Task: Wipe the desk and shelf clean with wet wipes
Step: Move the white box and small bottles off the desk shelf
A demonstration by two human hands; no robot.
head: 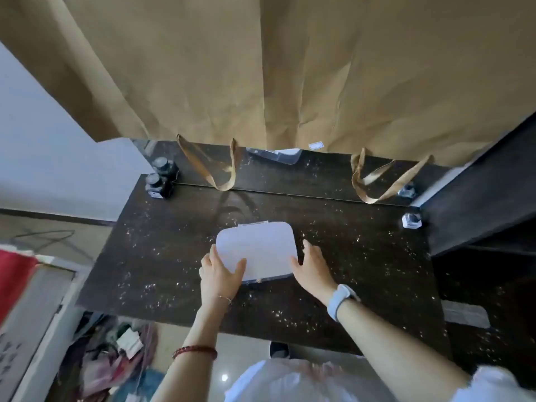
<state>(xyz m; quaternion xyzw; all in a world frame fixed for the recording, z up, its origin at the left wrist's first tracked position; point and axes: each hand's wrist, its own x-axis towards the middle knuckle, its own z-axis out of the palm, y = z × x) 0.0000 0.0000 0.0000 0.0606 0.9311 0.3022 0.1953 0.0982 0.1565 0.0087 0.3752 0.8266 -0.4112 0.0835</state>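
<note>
Overhead, from the head view, one dark speckled counter (162, 256) fills the middle, scattered with pale crumbs or specks. One white rounded-rectangular wet-wipe box (256, 246) lies flat on it, near the front centre, lid shut with a small clasp on its far edge. Two hands hold it: the left hand (219, 274) grips the near-left corner, thumb on top of the lid, fingers curled along the left side; the right hand (314, 266) rests against the near-right corner, fingers fairly straight along the right edge. The right wrist wears one pale watch (342, 300); the left arm carries one thin bracelet and one red bead band. Two black ink bottles (159, 181) stand at the back-left corner, touching each other. One small white-labelled bottle (411, 221) sits at the back-right edge. Two tan loop handles (220, 169) hang from one brown paper sheet (290, 68) draped along the back. Open counter surface lies left and right of the box; the front edge is just behind the wrists. One dark shelf (478, 184) adjoins on the right.
</note>
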